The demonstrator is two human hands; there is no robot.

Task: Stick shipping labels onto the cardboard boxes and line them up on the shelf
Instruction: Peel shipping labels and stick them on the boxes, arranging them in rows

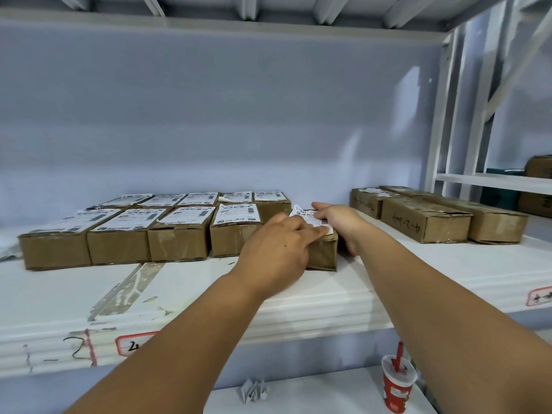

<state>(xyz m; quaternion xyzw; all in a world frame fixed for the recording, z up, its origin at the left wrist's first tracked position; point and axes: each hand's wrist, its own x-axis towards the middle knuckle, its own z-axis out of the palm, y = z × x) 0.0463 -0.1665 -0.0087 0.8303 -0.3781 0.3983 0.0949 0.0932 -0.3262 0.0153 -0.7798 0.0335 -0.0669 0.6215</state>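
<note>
A small cardboard box stands on the white shelf, at the right end of a front row of labelled boxes. A white shipping label lies on its top. My left hand rests over the box's left side with straight fingers pressing on the label. My right hand lies on the label's right part, fingers flat, with the thumb down the box's right side. A second row of labelled boxes sits behind the first.
Three long unlabelled cardboard boxes lie at the right on the shelf. Below the shelf a red paper cup with a straw and crumpled backing paper sit on a white surface. A white upright post bounds the shelf at the right.
</note>
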